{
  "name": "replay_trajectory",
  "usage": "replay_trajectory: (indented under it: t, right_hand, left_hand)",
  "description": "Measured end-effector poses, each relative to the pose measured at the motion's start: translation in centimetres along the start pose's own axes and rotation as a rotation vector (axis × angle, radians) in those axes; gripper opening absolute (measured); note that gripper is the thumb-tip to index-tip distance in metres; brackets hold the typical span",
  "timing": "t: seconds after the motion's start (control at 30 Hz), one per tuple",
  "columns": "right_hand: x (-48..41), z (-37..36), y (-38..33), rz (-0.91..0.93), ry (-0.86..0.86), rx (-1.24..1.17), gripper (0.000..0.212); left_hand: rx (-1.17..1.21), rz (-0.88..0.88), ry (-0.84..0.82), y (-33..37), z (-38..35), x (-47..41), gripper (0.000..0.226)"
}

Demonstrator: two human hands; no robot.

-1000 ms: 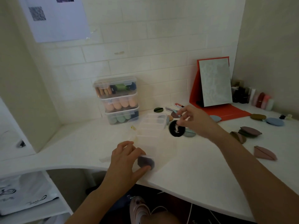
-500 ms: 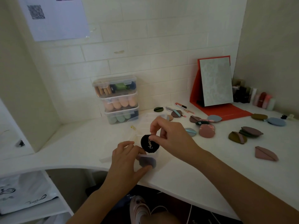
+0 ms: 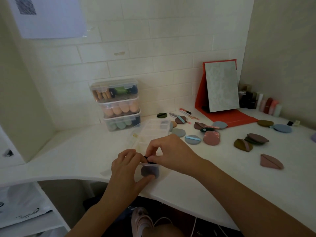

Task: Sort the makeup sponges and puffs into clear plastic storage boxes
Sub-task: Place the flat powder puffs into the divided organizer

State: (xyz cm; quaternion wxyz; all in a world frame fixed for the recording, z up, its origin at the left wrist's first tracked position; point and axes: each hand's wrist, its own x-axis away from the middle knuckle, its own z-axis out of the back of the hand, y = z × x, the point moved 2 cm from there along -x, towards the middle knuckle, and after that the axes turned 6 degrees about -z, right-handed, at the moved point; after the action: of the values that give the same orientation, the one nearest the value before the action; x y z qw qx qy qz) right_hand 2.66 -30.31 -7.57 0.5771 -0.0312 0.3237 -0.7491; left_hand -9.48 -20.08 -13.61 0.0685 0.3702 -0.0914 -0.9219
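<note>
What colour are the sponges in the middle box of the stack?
Peach-pink sponges fill the middle box; the head view shows it.

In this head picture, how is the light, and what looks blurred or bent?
Head view: dim, even light, no glare; the wide lens bends the lines of the wall tiles; the left hand gripping the clear box and the right hand pinching the black puff look slightly soft; the code on the paper is blurred.

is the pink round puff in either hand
No, the pink puff lies on the counter; the right hand pinches a black puff and the left hand grips the box.
</note>
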Motion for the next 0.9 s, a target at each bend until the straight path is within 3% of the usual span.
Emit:
replay_trajectory:
  t: [0.37,0.5,0.63,0.8,0.9]
  right_hand:
    - [0.2,0.6,0.6,-0.021,-0.138,-0.148,0.008]
    - [-0.6,2.2,1.9,-0.109,0.093,-0.327,0.008]
    - [-3.2,3.9,7.3,-0.322,0.411,-0.427,0.021]
    - [-6.9,3.9,12.8,-0.498,0.525,-0.354,0.025]
    - [-9.6,2.1,14.7,-0.546,0.438,-0.191,0.018]
  left_hand:
    - [0.102,0.022,-0.012,0.4,0.2,-0.4,0.025]
    - [0.011,-0.028,-0.012,0.1,0.7,-0.6,0.027]
    - [-0.035,0.055,-0.039,-1.4,1.3,-0.7,0.031]
    - [-0.052,0.076,-0.067,-2.1,1.4,-1.0,0.036]
    - [-0.134,0.012,-0.054,-2.4,0.9,-1.2,0.028]
